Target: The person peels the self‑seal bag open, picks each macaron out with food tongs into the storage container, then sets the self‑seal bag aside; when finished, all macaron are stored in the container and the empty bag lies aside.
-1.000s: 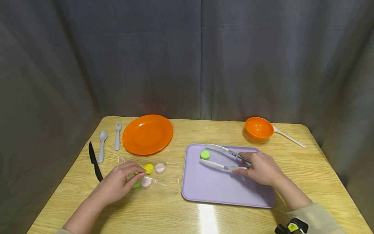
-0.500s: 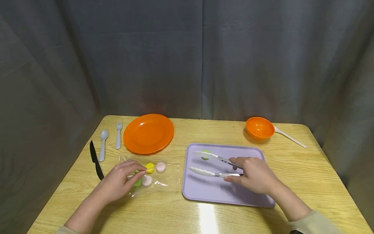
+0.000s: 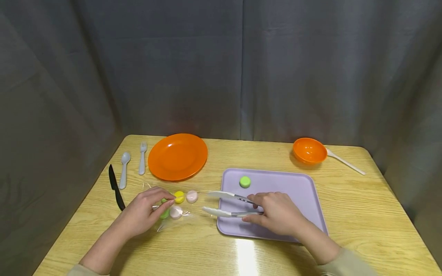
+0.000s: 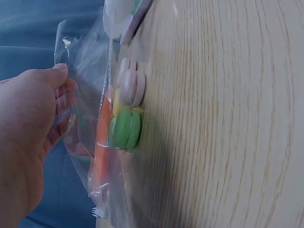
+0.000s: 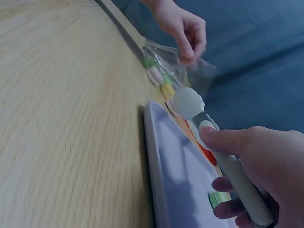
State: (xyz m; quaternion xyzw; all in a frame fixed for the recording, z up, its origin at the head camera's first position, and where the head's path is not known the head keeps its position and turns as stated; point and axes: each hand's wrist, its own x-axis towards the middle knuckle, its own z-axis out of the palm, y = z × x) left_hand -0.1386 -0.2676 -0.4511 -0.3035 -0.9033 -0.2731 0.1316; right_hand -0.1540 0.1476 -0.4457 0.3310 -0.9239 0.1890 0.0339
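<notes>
Wooden bench (image 3: pixel 207 245), left to right. Black knife (image 3: pixel 115 188), grey spoon (image 3: pixel 124 170) and fork (image 3: pixel 142 158), orange plate (image 3: pixel 177 156): idle. Left hand (image 3: pixel 145 212) pinches clear plastic bag (image 3: pixel 165 218) of macarons (image 3: pixel 178 197). Right hand (image 3: pixel 276 212) grips white tongs (image 3: pixel 228 203), tips parted, near pink macaron (image 3: pixel 192 196). Lilac tray (image 3: pixel 297 191) bears one green macaron (image 3: pixel 245 181). Step judged: transfer under way; next, close tips gently round a macaron.

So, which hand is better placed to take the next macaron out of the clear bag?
The right hand, probably: it grips the tongs, whose open tips point at the pink macaron. The left hand only holds the clear bag.
</notes>
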